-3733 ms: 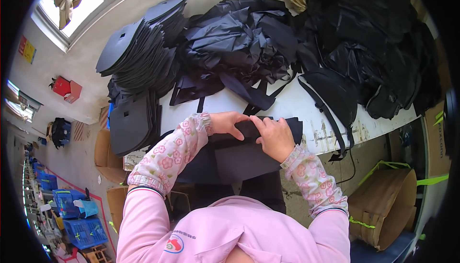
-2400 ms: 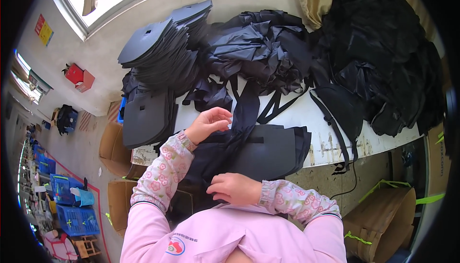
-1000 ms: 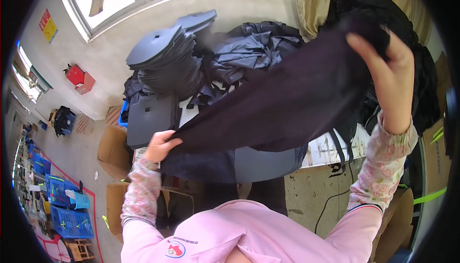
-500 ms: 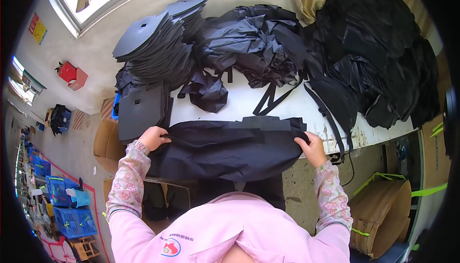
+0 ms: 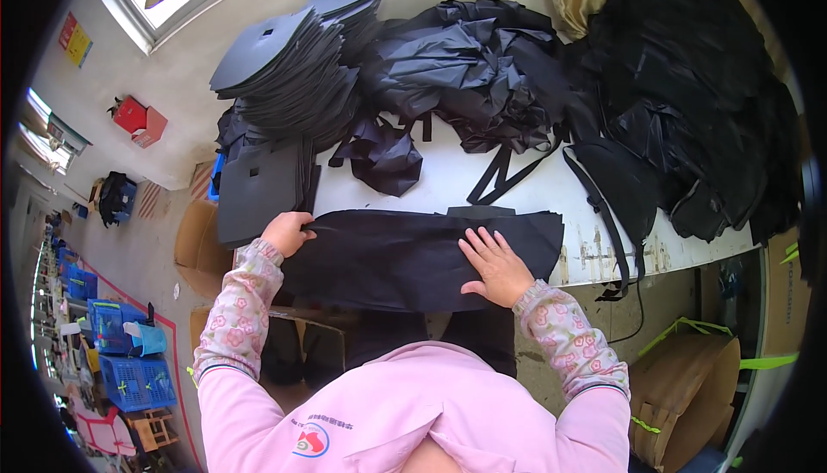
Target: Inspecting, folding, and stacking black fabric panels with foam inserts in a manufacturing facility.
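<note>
A black fabric piece [image 5: 388, 258] lies across the front edge of the white table [image 5: 435, 163], its near side hanging over. My left hand [image 5: 289, 233] pinches its far left corner between thumb and fingers. Flat on the right part of the cloth rests my right hand [image 5: 497, 267], fingers spread and thumb out to the side. A dark grey panel [image 5: 481, 211] shows only as a strip beyond the fabric's far edge; the rest of it is hidden beneath.
Stacked dark grey panels [image 5: 284, 64] stand at the back left. Crumpled black fabric [image 5: 465, 59] fills the back middle, and a tall black heap [image 5: 689, 85] the right. A black strapped bag piece [image 5: 616, 184] lies before it. An open cardboard box [image 5: 685, 395] stands at lower right.
My right hand has let go of the fabric's right end and moved left onto its top, flat. The fabric lies flatter, covering more of the grey panel. My left hand still holds the left corner.
</note>
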A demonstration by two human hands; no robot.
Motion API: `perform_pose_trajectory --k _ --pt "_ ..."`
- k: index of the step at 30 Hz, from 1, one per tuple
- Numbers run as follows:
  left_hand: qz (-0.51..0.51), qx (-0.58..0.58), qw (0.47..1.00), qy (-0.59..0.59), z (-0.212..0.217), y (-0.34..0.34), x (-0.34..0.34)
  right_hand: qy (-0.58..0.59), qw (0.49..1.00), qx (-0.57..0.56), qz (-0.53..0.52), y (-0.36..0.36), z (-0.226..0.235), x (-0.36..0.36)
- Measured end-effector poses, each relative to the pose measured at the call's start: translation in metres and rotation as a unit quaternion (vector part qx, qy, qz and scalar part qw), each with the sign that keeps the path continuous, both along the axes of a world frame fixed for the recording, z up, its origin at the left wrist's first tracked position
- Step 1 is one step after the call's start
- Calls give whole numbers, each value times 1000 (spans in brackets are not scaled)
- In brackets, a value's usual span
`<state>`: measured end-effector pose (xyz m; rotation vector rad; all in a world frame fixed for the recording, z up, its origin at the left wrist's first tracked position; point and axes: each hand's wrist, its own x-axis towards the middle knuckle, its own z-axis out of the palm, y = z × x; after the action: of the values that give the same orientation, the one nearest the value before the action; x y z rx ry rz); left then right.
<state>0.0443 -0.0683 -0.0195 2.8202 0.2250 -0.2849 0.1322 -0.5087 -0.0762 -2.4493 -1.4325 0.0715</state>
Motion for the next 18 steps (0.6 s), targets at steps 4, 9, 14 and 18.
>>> perform_pose_trajectory --k 4,9,14,18 --pt "34 -28 999 -19 31 27 -33 36 998 -52 -3 -4 -9 6" --pt "186 -176 964 66 70 46 -56 50 996 -68 -9 0 -7 7" --pt "167 -394 903 26 106 8 -53 74 997 -23 -5 15 29 10" --pt "52 -458 887 -31 114 -79 -37 302 927 219 42 74 107 -8"
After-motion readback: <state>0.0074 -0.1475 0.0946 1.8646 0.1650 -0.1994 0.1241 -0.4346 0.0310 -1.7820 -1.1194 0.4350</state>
